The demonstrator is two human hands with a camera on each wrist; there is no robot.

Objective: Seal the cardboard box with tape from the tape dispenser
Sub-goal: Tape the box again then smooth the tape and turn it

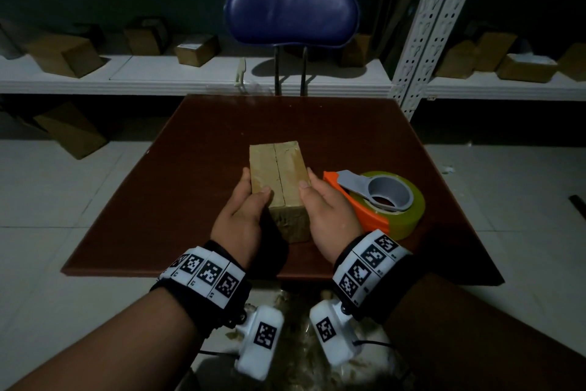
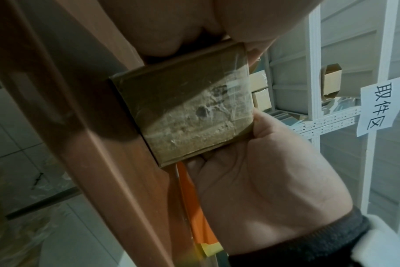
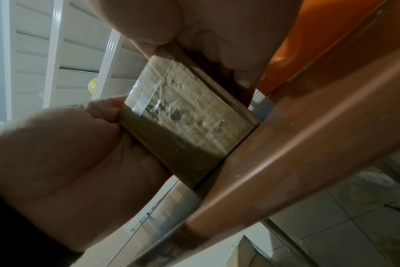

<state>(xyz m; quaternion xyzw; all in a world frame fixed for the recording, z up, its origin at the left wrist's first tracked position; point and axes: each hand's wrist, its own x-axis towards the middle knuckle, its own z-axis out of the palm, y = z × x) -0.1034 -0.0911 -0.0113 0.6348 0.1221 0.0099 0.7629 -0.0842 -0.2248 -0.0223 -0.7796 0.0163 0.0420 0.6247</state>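
Head view: both hands (image 1: 282,213) clasping cardboard box (image 1: 280,175) sides, thumbs on top.

Dim light leaves the head view dark toward its corners, the shelving (image 1: 222,73) bowed by the wide lens. The chair (image 1: 291,15) throws a soft shadow onto the shelf behind it. Both wrist views are soft and grainy, with pale glare on the table edge (image 3: 308,137).
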